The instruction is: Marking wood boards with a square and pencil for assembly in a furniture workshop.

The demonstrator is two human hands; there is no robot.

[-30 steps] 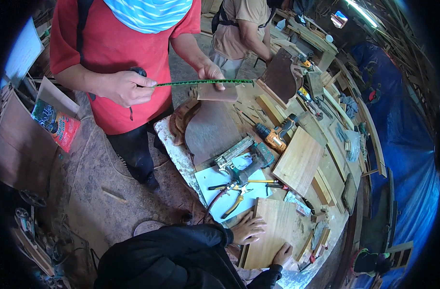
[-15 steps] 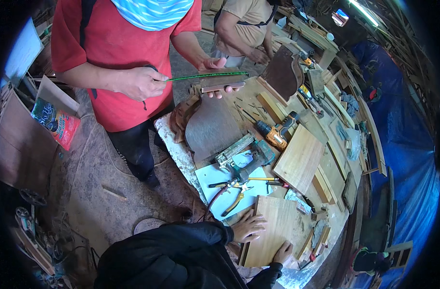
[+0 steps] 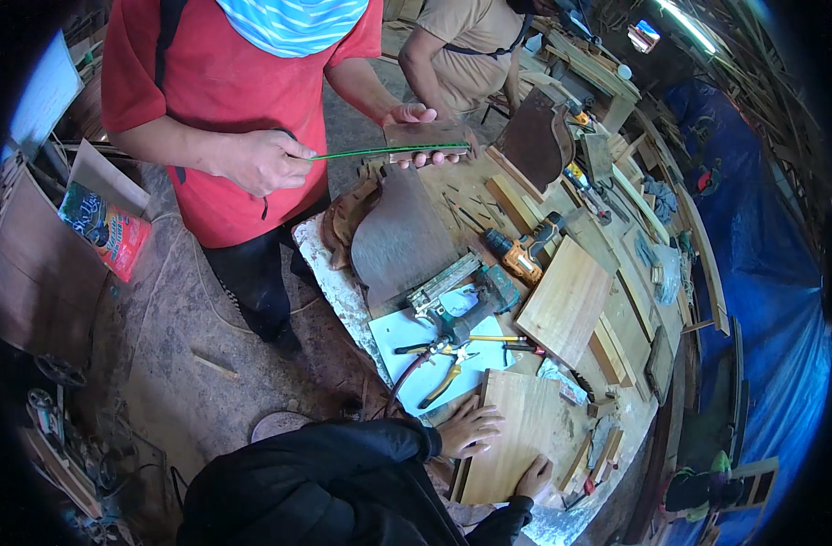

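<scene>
A flat, light-brown wooden board [image 3: 514, 428] lies on the near end of the workbench, in front of me. My left hand [image 3: 470, 429] rests on its left edge, fingers spread and lying flat. Over the board's lower right edge lies my right hand [image 3: 535, 476], its fingers laid on the wood. Just beyond my left hand, pliers [image 3: 441, 384] with yellow-and-black handles lie on a white sheet [image 3: 393, 338]. A teal nail gun [image 3: 475, 305] stands across that sheet, with a hose running from it.
Across the bench, a co-worker in a red shirt [image 3: 252, 118] holds a small brown wooden block [image 3: 425, 135] and a green measuring strip [image 3: 379, 152]. A cordless drill [image 3: 522, 253], another board [image 3: 569, 300] and a dark curved panel [image 3: 402, 237] lie on the bench. Another person [image 3: 470, 55] stands behind.
The co-worker's block has tilted and the green strip now lies lower across it. The person behind has shifted right and leaned over. My hands have stayed in place.
</scene>
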